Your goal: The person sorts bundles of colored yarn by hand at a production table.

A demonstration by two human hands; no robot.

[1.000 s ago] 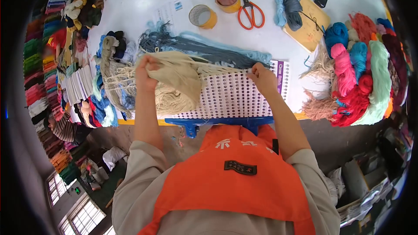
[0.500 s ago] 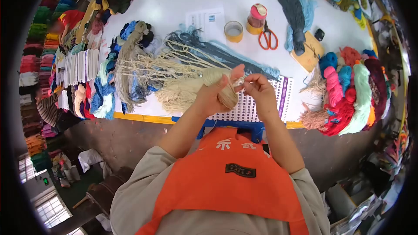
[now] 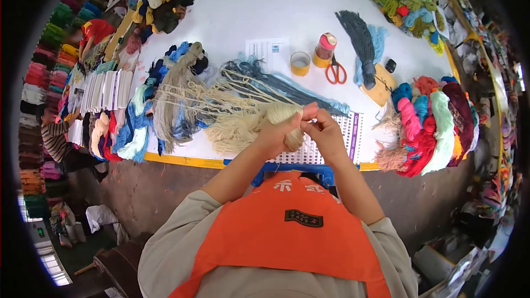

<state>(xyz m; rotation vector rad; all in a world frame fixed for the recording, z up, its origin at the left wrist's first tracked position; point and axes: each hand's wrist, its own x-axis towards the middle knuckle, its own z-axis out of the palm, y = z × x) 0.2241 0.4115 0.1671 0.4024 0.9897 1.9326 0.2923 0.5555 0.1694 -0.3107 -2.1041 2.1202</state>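
My left hand (image 3: 277,137) is wrapped round a cream yarn skein (image 3: 284,112), and its fingertips meet those of my right hand (image 3: 327,138). The right thumb and fingers are pinched together; whatever they hold is too small to make out. Loose cream strands (image 3: 229,132) spread leftward from the skein over the table. Under and beside my hands lies a white card with punched holes (image 3: 352,135) and a purple strip. Behind them, dark grey-blue yarn (image 3: 270,83) stretches diagonally across the table.
Red-handled scissors (image 3: 335,74), a tape roll (image 3: 300,65) and a pink-lidded jar (image 3: 325,48) stand beyond my hands on the white table (image 3: 221,16). Coloured skeins (image 3: 441,121) are piled at the right. Two people are at the left, one in a striped top (image 3: 55,138).
The view has tilted up, showing more of the table's far side. My right fingers have come closer to my left fingertips, and the left fingers have curled in. The skein stays in my left hand.
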